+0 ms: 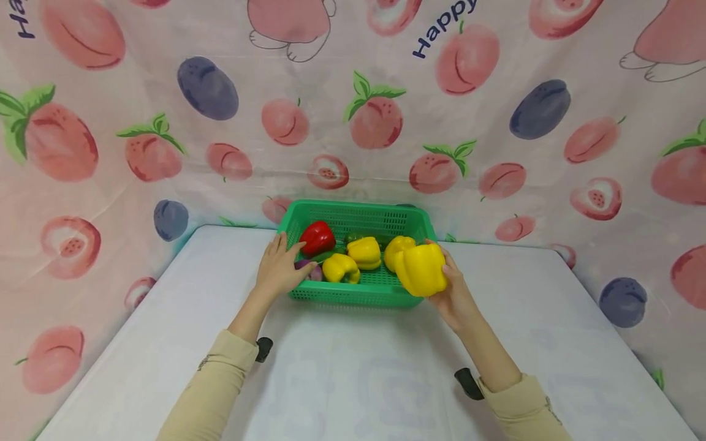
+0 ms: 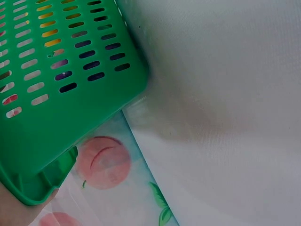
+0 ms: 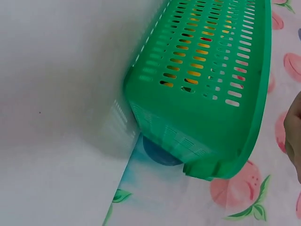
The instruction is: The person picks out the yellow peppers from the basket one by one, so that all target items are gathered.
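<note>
My right hand point(image 1: 453, 294) grips a yellow bell pepper point(image 1: 421, 269) over the right front part of a green plastic basket point(image 1: 358, 295). At the basket's left rim is my left hand point(image 1: 280, 266), its fingers extended and its thumb reaching over the inside. Beneath that thumb lies a purple vegetable point(image 1: 312, 272), partly hidden. A red bell pepper point(image 1: 317, 239) sits in the back left of the basket. Other yellow bell peppers point(image 1: 341, 268) lie in the middle and right. The right wrist view catches only part of my right hand point(image 3: 294, 134) at its edge.
Dark green vegetables point(image 1: 353, 237) lie behind the yellow peppers in the basket. The basket stands at the far edge of a white-covered table point(image 1: 353, 373). Behind it hangs a fruit-printed curtain point(image 1: 331, 79). Dark wrist straps point(image 1: 469, 384) show near both sleeves.
</note>
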The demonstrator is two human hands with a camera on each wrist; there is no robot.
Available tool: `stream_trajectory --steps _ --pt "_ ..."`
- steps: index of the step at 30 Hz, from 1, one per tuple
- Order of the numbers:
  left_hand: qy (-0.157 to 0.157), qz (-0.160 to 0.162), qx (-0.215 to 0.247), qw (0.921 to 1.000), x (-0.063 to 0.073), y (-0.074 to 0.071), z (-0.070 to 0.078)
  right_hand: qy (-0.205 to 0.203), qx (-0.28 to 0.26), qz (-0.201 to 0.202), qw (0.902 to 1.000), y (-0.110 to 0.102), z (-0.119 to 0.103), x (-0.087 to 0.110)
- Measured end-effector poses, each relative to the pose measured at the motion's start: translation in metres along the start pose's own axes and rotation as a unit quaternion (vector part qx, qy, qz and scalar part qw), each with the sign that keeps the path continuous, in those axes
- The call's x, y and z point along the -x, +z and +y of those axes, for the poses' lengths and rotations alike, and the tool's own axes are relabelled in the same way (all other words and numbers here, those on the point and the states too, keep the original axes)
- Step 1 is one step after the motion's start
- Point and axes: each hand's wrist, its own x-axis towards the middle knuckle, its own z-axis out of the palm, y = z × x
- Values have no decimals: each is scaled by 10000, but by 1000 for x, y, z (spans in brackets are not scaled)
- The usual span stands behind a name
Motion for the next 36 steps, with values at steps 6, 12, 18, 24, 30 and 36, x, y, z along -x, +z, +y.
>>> stream_trajectory --steps 6,12,18,24,30,36 --pt "6 33 26 10000 1 0 1 -15 -939 -570 9939 -8 1 8" --pt "-30 12 79 10000 1 0 3 -21 -916 -627 9938 -15 1 9" --pt "-36 -32 114 9999 0 -1 2 -140 -772 -441 9959 -22 -2 11" --pt "-38 -20 126 9999 1 0 2 -160 -386 -35 9991 -30 -7 16" --pt "-34 16 102 9999 2 0 2 -324 -243 171 9990 -39 -11 18" --pt "-41 8 111 9999 2 1 1 -256 -51 443 9987 -47 -16 19"
